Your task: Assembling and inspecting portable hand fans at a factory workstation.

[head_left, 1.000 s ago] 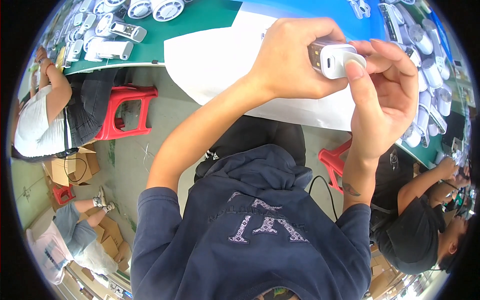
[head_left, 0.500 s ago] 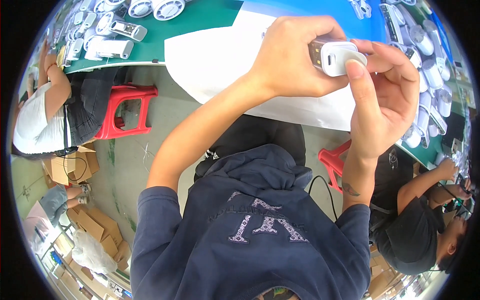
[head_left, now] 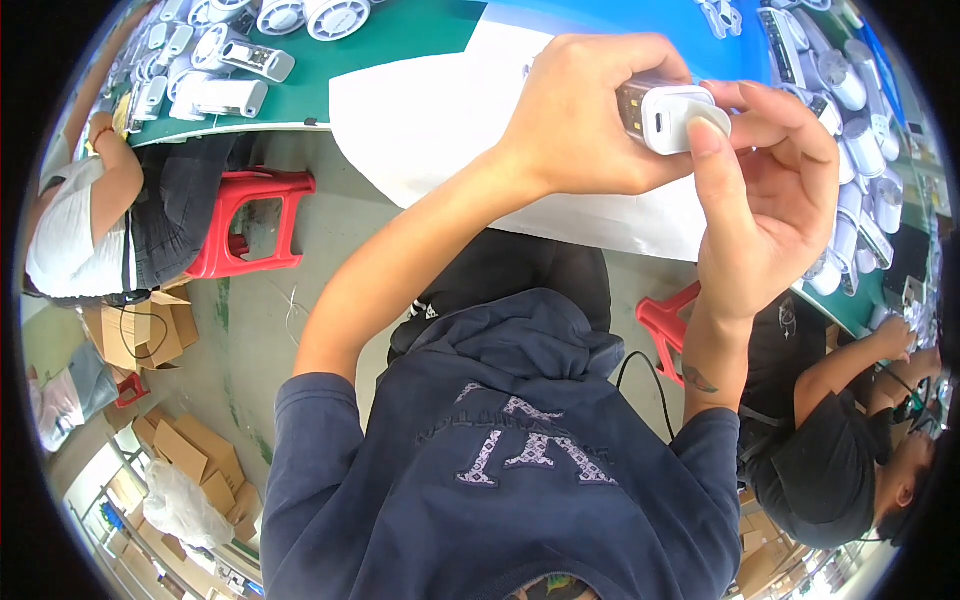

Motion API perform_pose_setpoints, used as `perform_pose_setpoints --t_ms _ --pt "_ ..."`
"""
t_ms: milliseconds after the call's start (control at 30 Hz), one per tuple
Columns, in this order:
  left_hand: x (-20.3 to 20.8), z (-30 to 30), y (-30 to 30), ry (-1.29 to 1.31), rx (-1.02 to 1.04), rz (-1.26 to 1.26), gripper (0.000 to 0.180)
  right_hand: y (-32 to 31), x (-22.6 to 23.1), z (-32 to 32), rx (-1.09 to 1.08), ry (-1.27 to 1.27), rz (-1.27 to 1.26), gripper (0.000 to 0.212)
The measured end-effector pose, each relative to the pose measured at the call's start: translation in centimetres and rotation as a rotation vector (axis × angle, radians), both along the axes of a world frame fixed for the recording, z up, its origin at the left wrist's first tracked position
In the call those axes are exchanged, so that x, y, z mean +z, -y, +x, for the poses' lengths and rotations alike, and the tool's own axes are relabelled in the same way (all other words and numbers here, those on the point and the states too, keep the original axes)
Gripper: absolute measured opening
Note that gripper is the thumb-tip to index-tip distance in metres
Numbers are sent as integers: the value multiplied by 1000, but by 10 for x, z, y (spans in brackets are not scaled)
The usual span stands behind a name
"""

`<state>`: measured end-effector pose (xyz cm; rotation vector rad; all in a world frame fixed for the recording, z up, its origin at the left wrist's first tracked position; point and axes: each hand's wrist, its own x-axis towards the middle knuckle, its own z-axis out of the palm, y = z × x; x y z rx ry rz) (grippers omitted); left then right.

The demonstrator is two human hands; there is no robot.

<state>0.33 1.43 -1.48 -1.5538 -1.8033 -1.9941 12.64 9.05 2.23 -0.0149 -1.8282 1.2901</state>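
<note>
My left hand (head_left: 575,125) is wrapped round a small white device housing (head_left: 655,108) and holds it up above the near edge of the table. The housing's rounded end, with a small dark slot in it, faces me. Circuit parts show along its open side, and my fingers hide the rest. With thumb and fingers my right hand (head_left: 770,215) pinches a thin white rounded flap (head_left: 713,116) against that end. Whether the flap is joined to the housing I cannot tell.
A white sheet (head_left: 420,120) covers the table edge before me, with a blue mat (head_left: 620,18) beyond. Similar white housings (head_left: 860,140) crowd the right, and others (head_left: 230,97) lie at the left. Co-workers sit on both sides. A red stool (head_left: 255,185) and cartons (head_left: 200,450) stand on the floor.
My right thumb has slid very slightly left on the flap, while my left hand stays almost still. The seated person at the left has shifted a little, and someone behind them has moved.
</note>
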Motion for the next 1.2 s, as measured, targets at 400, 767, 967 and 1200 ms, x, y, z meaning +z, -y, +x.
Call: perform_pose_setpoints --t_ms 400,767,967,1200 --pt "1 -2 2 39 -32 -14 33 0 2 0 -39 45 36 38" --pt "0 -15 5 -42 -141 -39 35 -42 33 2 -229 649 506 41" --pt "13 -38 34 -10 -332 -117 33 -41 -18 -16 442 400 -556 39" --pt "61 -114 82 -125 51 153 30 -54 -15 44 29 639 43 19"
